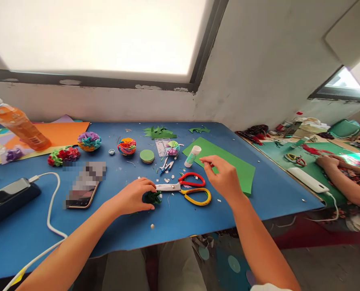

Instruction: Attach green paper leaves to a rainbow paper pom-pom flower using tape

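Observation:
My left hand (137,194) rests on the blue table with thumb and fingers curled around a dark green crinkled paper piece (154,197), partly hidden by the fingers. Just beyond it lie scissors (194,188) with one red and one yellow handle loop, the blades pointing at my left fingertips. Over the table to the right, my right hand (222,173) is raised, its thumb and fingertips pinched together; whatever is between them, if anything, is too small to make out. A white and green glue stick (193,157) stands upright, slightly tilted in view, beside it.
Green paper (237,165) lies at right; green scraps (160,132) and round green discs (147,156) sit farther back. Paper flower balls (89,141), a phone (87,186), a drink bottle (19,123) and a white cable (51,212) occupy the left. Another person's arm (346,182) rests on a neighbouring table.

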Action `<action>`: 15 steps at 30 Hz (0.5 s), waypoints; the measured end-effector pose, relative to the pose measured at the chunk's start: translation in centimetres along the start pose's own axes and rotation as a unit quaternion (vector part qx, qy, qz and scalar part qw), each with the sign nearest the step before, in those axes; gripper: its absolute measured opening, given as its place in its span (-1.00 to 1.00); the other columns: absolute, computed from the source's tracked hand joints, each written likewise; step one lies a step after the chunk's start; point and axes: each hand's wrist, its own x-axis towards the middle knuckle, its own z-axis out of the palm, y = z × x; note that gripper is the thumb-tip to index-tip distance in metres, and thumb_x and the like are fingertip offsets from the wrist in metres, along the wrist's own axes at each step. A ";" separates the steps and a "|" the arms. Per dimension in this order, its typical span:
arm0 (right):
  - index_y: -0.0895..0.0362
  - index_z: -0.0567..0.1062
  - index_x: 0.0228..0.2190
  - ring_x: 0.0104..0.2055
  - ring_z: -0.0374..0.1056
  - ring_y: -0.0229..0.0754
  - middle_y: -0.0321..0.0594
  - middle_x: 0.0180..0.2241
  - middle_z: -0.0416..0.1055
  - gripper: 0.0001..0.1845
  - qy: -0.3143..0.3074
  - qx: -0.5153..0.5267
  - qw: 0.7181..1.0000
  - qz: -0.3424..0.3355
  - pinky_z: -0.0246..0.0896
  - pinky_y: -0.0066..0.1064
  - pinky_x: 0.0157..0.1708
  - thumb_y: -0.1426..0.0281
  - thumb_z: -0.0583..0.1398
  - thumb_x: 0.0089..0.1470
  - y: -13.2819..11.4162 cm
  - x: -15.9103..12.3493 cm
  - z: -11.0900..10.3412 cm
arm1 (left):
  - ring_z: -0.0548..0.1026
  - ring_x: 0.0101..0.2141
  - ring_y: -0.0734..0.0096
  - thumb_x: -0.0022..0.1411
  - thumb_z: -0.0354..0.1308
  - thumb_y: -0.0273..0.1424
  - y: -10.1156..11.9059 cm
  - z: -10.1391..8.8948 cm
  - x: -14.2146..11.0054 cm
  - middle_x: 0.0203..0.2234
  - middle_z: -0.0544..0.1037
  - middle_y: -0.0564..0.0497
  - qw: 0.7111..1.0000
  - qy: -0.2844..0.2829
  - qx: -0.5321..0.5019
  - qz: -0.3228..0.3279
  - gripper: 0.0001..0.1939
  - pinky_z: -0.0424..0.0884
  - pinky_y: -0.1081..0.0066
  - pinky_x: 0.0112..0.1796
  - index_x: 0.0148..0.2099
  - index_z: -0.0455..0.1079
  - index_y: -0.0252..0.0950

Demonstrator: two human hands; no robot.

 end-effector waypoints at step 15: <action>0.09 0.41 -0.48 -0.24 0.38 0.10 0.00 -0.33 0.46 -0.73 -0.038 -0.068 0.982 0.173 0.24 -0.02 -0.18 0.27 0.00 0.09 5.3 -4.2 0.8 | 0.19 0.20 0.01 0.18 0.10 -0.16 -2.6 -1.3 0.8 0.17 0.26 -0.31 0.904 0.390 0.025 -0.173 -0.40 0.12 0.05 0.16 0.18 0.18 -0.38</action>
